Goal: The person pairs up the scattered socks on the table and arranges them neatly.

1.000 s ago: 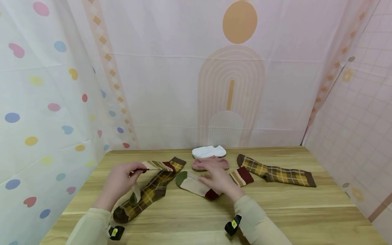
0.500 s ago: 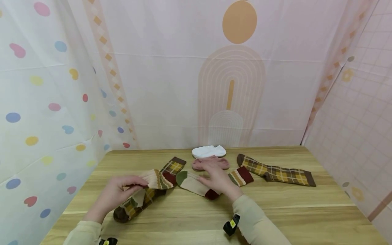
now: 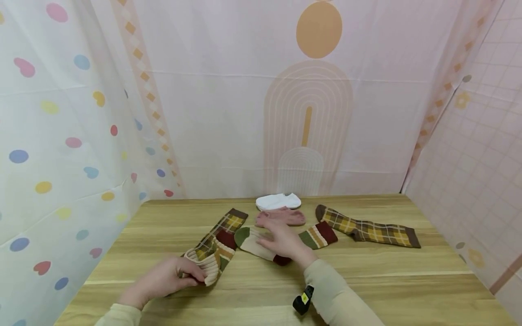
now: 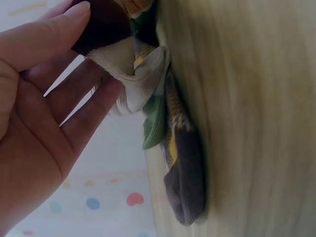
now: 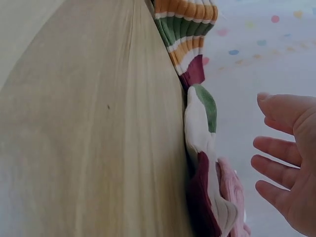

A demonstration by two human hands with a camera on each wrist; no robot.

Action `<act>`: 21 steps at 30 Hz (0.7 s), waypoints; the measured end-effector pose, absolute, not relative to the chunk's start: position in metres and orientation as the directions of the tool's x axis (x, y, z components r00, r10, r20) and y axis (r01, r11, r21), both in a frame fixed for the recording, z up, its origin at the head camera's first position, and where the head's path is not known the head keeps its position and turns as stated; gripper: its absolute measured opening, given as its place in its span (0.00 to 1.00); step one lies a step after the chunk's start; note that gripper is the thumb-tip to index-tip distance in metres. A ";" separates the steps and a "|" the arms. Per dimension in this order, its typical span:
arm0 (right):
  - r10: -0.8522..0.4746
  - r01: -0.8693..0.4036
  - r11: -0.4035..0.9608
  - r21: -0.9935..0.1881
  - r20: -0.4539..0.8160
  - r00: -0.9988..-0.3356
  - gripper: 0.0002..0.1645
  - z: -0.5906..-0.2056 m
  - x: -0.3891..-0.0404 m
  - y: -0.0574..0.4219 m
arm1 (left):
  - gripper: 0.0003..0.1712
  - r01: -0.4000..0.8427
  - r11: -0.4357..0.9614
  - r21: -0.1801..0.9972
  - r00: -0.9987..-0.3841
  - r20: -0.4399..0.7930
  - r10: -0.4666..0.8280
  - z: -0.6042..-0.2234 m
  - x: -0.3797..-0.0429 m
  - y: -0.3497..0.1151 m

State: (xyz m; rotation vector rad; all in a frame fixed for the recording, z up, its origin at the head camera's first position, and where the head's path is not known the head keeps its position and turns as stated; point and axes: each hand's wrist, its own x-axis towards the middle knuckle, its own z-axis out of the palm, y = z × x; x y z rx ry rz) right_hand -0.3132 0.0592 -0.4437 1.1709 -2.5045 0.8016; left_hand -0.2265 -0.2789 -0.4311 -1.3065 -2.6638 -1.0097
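Beside the left plaid sock (image 3: 231,221), my left hand (image 3: 166,280) pinches a striped sock (image 3: 210,267) at its dark red heel. In the left wrist view that sock's cream foot (image 4: 123,61) and green toe are folded and hang toward the plaid sock's brown toe (image 4: 185,182). The striped sock's dark red cuff lies near the green toe of a second striped sock (image 3: 256,245). Over this second sock hovers my right hand (image 3: 284,241), fingers spread and relaxed. The right wrist view shows this hand (image 5: 296,153) apart from the sock, holding nothing.
Behind the right hand lie a pink sock (image 3: 291,217) and white low-cut socks (image 3: 278,201). Another plaid sock (image 3: 367,232) is stretched out on the right of the wooden table (image 3: 387,280). Patterned curtains (image 3: 220,113) enclose the back and sides.
My left hand has brought the striped sock down and nearer the table's front, turning its ribbed part toward me. The right hand has shifted slightly left.
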 end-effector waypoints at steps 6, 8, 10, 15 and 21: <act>-0.635 -0.722 0.559 -0.409 0.350 -0.689 0.25 -0.444 -0.312 0.050 | 0.08 0.720 0.472 0.508 -0.649 0.254 0.717 -0.438 -0.225 -0.273; -0.635 -0.707 0.571 -0.417 0.321 -0.703 0.25 -0.445 -0.311 0.046 | 0.08 0.709 0.484 0.512 -0.661 0.245 0.709 -0.438 -0.224 -0.273; -0.631 -0.696 0.585 -0.418 0.305 -0.713 0.25 -0.445 -0.311 0.043 | 0.07 0.703 0.485 0.520 -0.665 0.239 0.707 -0.437 -0.223 -0.273; -0.621 -0.676 0.605 -0.421 0.282 -0.731 0.26 -0.444 -0.308 0.036 | 0.06 0.662 0.495 0.562 -0.697 0.221 0.682 -0.428 -0.220 -0.276; -0.623 -0.680 0.600 -0.422 0.288 -0.728 0.26 -0.442 -0.307 0.030 | 0.05 0.630 0.501 0.593 -0.732 0.237 0.639 -0.422 -0.220 -0.286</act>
